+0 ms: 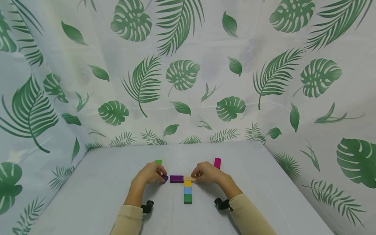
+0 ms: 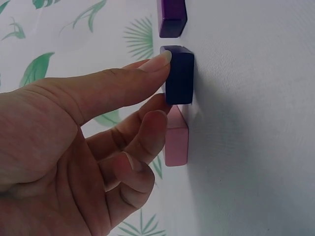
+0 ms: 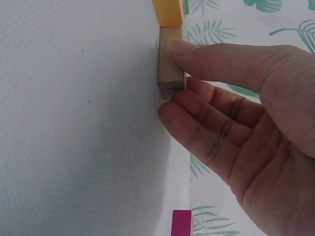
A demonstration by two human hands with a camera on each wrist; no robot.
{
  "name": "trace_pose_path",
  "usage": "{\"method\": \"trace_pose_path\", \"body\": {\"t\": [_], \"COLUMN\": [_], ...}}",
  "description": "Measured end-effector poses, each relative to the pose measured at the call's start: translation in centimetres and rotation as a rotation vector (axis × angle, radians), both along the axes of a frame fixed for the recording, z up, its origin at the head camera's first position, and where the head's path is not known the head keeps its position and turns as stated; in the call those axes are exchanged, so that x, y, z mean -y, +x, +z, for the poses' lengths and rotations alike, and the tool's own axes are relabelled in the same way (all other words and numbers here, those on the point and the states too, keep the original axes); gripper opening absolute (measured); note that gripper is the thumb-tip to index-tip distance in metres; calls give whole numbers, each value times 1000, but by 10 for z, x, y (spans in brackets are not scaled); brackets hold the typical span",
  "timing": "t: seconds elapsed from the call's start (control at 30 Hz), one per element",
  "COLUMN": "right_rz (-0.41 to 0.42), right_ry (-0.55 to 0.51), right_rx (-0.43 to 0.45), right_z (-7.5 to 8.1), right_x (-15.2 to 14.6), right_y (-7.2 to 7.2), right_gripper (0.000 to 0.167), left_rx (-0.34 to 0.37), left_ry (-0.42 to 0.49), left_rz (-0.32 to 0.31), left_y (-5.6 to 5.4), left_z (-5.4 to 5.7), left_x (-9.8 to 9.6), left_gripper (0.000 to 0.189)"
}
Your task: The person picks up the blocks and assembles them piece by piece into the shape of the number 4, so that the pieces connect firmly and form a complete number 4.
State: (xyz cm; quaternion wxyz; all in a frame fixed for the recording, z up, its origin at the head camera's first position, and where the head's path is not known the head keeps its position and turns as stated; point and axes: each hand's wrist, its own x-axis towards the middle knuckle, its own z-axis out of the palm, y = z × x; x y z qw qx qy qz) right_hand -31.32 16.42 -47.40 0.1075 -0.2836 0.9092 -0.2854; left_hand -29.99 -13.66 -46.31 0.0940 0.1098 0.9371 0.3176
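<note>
Two hands at work over white table (image 1: 249, 195), each in thumb-and-finger pinch. Left hand (image 1: 150, 173) grips dark blue block (image 2: 180, 81), small gap from purple block (image 1: 176, 179); pink block (image 2: 177, 140) behind. Right hand (image 1: 206, 173) grips wooden block (image 3: 171, 59) at purple block's right end. Yellow (image 1: 187, 183), light blue (image 1: 187, 190), green blocks (image 1: 187, 198) run from wooden block toward person. Magenta block (image 1: 217, 163) beyond right hand.

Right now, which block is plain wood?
The bare-wood block, pinched by the right hand next to the yellow block. Its uncoloured surface sets it apart; all the others in view are brightly or darkly coloured.
</note>
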Motion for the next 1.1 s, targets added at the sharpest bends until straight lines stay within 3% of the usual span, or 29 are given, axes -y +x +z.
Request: {"method": "trace_pose_path", "body": {"t": [0.7, 1.1], "right_rz": [-7, -16], "right_ry": [-11, -6], "right_rx": [3, 8], "right_z": [-1, -3], "right_x": [-1, -1], "right_y": [-1, -1], "right_gripper": [20, 20], "left_rx": [-43, -24], "left_ry": [-36, 5], "left_rz": [56, 31], "left_y": [0, 0], "left_z": [-1, -2], "left_x": [-8, -5], "left_gripper": [22, 23]}}
